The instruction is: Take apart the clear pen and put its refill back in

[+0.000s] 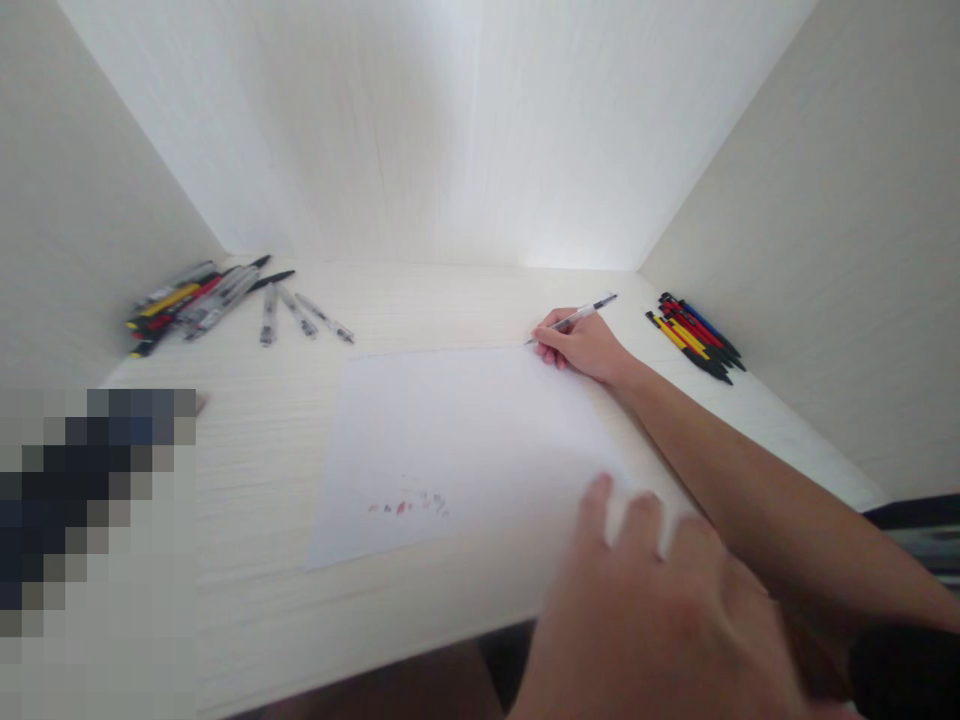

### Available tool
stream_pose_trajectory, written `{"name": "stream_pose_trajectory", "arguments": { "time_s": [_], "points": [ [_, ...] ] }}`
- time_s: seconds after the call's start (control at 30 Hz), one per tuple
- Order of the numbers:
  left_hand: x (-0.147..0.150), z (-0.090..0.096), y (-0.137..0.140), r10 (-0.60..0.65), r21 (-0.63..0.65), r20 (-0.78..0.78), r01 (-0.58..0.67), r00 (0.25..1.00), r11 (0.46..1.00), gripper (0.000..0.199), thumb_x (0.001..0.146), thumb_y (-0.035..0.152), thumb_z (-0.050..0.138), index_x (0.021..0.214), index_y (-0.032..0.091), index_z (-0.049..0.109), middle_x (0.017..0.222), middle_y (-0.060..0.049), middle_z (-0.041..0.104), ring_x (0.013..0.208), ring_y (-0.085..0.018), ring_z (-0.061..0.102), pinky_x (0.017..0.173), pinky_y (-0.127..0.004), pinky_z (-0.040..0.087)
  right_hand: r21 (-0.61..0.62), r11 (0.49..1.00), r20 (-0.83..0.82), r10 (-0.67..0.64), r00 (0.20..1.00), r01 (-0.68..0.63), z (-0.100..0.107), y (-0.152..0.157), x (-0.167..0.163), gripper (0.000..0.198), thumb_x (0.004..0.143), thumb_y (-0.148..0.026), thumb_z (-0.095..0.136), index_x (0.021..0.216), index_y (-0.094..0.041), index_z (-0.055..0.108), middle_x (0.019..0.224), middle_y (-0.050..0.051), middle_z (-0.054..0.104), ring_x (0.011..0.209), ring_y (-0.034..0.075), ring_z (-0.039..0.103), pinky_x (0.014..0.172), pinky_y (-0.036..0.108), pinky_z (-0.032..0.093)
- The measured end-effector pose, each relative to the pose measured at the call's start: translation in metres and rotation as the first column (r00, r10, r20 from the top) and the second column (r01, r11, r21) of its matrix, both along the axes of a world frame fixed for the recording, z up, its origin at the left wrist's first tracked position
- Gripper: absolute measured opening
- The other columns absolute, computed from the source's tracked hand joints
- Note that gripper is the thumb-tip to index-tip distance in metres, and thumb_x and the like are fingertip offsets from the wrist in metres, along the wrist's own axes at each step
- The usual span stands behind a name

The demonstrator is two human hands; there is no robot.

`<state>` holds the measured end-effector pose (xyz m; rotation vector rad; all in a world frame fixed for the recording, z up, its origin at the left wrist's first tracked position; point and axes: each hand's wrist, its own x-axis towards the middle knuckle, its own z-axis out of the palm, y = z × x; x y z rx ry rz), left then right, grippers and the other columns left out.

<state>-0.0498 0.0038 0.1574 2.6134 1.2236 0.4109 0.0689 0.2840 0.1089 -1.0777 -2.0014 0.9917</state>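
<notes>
One pen (583, 313) is clamped between the thumb and fingers of the right hand (583, 343), at the far right corner of the sheet (465, 430). Its tip points left along the sheet's far edge; whether it touches paper, I cannot tell. The left hand (660, 600), blurred, is over the sheet's near right part, fingers apart and no object visible in them; its contact with the paper is unclear.

For clean control, I would keep the pinch light and near the tip, with the side of the right hand resting for support. Left fingers laid flat on the sheet would stop it sliding, ideally away from the small marks (409, 507) near its near edge. So close to the far edge, a stroke could run off onto the desk (262, 620), so bringing the tip inward seems safer.

Three pens (324, 318) lie beyond the sheet's far left corner, a pile (202, 300) further left of it, and a bundle (694, 338) well right of it.
</notes>
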Motion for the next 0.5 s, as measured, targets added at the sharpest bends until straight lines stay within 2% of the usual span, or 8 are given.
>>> {"name": "stream_pose_trajectory", "arguments": {
  "time_s": [0.13, 0.23, 0.33, 0.5],
  "points": [
    [-0.011, -0.019, 0.015, 0.177, -0.026, -0.12, -0.181, 0.977, 0.983, 0.086, 0.107, 0.066, 0.07, 0.162, 0.01, 0.037, 0.164, -0.018, 0.009, 0.149, -0.044, -0.004, 0.124, -0.069, 0.012, 0.015, 1.0, 0.002, -0.001, 1.0, 0.001, 0.002, -0.001, -0.001, 0.024, 0.091, -0.032, 0.067, 0.084, -0.009, 0.067, 0.073, 0.01, 0.067, 0.05, 0.014, 0.057, 0.044, 0.022, 0.043],
    [-0.012, -0.024, 0.023, 0.168, -0.106, -0.189, -0.19, 0.967, 0.976, 0.091, 0.109, 0.074, 0.061, 0.164, 0.008, 0.03, 0.163, -0.022, -0.002, 0.148, -0.045, -0.01, 0.12, -0.072, 0.002, 0.031, 0.999, -0.006, 0.014, 1.0, -0.013, 0.002, -0.001, -0.001, 0.024, 0.092, -0.031, 0.066, 0.083, -0.008, 0.066, 0.072, 0.009, 0.067, 0.05, 0.013, 0.057, 0.044, 0.022, 0.043],
    [-0.009, -0.023, 0.025, 0.15, -0.112, -0.274, -0.186, 0.95, 0.976, 0.099, 0.106, 0.081, 0.058, 0.166, 0.01, 0.022, 0.162, -0.024, -0.009, 0.146, -0.047, -0.016, 0.116, -0.076, -0.006, 0.033, 0.999, -0.003, 0.014, 1.0, -0.014, 0.002, -0.001, 0.0, 0.023, 0.092, -0.03, 0.067, 0.084, -0.008, 0.066, 0.072, 0.009, 0.067, 0.049, 0.012, 0.056, 0.044, 0.021, 0.042],
    [-0.004, -0.026, 0.025, 0.149, -0.076, -0.312, -0.181, 0.938, 0.981, 0.108, 0.101, 0.079, 0.071, 0.167, 0.012, 0.019, 0.163, -0.024, -0.009, 0.146, -0.048, -0.015, 0.116, -0.077, -0.004, 0.037, 0.999, 0.02, 0.004, 1.0, -0.004, 0.001, -0.001, 0.001, 0.023, 0.091, -0.03, 0.066, 0.084, -0.009, 0.067, 0.072, 0.009, 0.067, 0.048, 0.012, 0.055, 0.043, 0.022, 0.041]
  ]
}}
